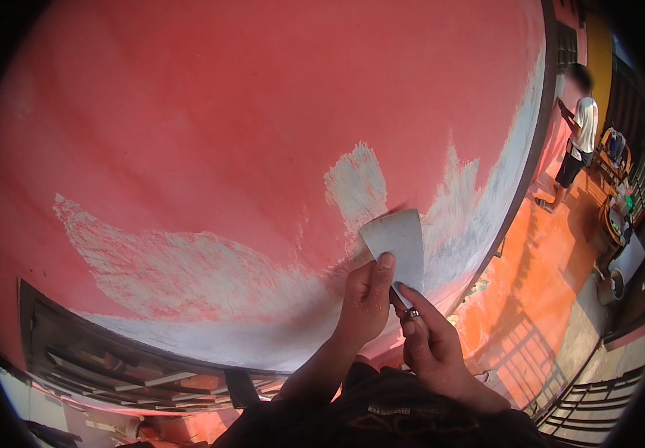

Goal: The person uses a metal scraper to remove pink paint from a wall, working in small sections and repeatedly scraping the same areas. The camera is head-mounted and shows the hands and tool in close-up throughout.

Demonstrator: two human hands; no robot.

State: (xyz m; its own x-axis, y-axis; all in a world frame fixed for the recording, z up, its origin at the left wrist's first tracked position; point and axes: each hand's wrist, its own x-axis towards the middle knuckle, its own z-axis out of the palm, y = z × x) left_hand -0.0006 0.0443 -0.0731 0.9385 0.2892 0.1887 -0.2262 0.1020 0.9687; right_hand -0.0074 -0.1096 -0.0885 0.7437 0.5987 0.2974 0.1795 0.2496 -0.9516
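A scraper (403, 237) with a wide flat metal blade is held up against the red wall (248, 112). My right hand (436, 349) is closed around its handle, at the narrow end of the blade. My left hand (366, 300) grips the blade's lower left side, its thumb lying on the face and its other fingers hidden behind. The blade's broad edge touches or nearly touches the wall, just below a scraped upright patch (357, 183). Pale scraped areas (188, 272) run along the wall's lower part, with ragged red streaks left in them. Small specks dot my hands.
Below the wall lies a dark-framed window (113, 358) with slats. A dark edge (535, 168) bounds the wall on the right. Beyond it, another person (582, 123) stands on the orange floor (543, 276) facing a wall. Chairs (612, 157) with things on them and a bucket (614, 285) stand at far right.
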